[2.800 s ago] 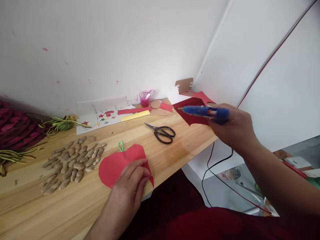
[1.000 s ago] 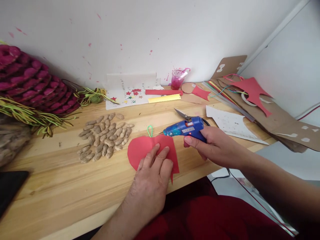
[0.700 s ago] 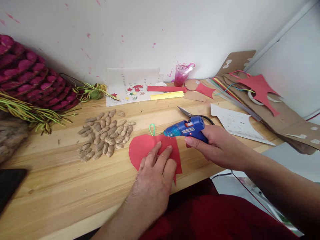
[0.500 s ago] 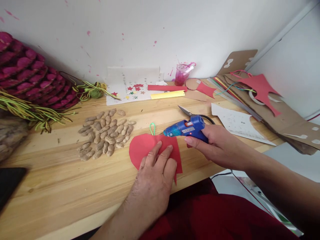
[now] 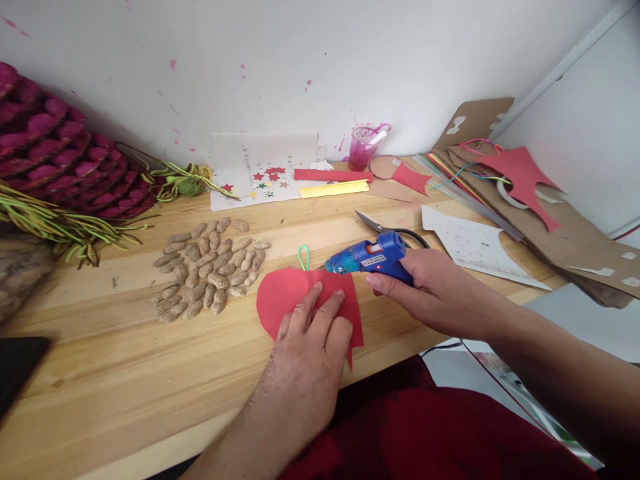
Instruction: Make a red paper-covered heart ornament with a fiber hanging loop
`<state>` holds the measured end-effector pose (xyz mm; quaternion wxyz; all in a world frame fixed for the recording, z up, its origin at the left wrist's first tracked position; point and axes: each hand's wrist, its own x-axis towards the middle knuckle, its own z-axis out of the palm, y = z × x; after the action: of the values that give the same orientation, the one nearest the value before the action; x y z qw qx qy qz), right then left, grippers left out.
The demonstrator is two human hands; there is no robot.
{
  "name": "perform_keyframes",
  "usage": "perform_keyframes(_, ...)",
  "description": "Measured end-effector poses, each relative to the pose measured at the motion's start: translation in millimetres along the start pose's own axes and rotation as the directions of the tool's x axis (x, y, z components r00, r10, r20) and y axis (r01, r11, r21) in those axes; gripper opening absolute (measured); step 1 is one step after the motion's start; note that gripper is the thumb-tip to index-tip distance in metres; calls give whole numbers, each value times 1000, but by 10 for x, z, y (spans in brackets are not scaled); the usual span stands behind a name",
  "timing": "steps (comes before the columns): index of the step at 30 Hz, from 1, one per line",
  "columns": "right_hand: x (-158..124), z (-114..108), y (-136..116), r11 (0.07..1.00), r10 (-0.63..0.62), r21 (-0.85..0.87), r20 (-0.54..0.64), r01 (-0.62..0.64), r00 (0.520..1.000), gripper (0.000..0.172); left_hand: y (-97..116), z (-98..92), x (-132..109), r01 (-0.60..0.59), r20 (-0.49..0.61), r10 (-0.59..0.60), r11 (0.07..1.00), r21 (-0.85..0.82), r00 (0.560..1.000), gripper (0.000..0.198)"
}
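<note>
Red paper [image 5: 280, 297], rounded at the left and straight-edged at the right, lies on the wooden table. A green loop [image 5: 303, 257] sticks out from its top edge. My left hand [image 5: 313, 347] presses the paper flat, fingers slightly apart, holding nothing. My right hand [image 5: 435, 287] is wrapped round the grip of a blue glue gun [image 5: 383, 257]. The gun's nozzle points left, at the paper's top edge near the loop; whether it touches cannot be made out. Scissors [image 5: 373, 223] lie behind the gun, partly hidden by it.
Several peanuts [image 5: 210, 263] lie left of the paper. Behind are a sheet with paper stars [image 5: 255, 190], a yellow strip [image 5: 335, 189] and a pink-stained cup [image 5: 363, 150]. Cardboard [image 5: 575, 247] and red scraps fill the right; a magenta woven object [image 5: 65, 147] stands at left.
The glue gun and my right hand have shifted very slightly left. The view has moved a little; my left hand stays on the red paper.
</note>
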<state>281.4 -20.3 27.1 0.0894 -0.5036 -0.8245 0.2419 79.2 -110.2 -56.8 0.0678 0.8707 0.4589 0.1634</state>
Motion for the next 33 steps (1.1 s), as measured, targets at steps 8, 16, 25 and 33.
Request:
perform_keyframes(8, -7, -34, -21, 999, 0, -35, 20, 1, 1000, 38, -8, -3, -5, 2, -25, -2, 1000, 17, 1000, 24)
perform_keyframes(16, 0, -65, -8, 999, -41, 8, 28, 41, 999, 37, -12, 16, -22, -5, -13, 5, 1000, 28, 1000, 25)
perform_keyframes(25, -8, -89, -25, 998, -59, -6, 26, 59, 998, 36, -20, 14, -6, -10, -26, 10, 1000, 29, 1000, 24)
perform_keyframes(33, 12, -47, -34, 994, -35, -104, 41, 39, 999, 37, -18, 13, -14, -17, -25, 18, 999, 29, 1000, 24)
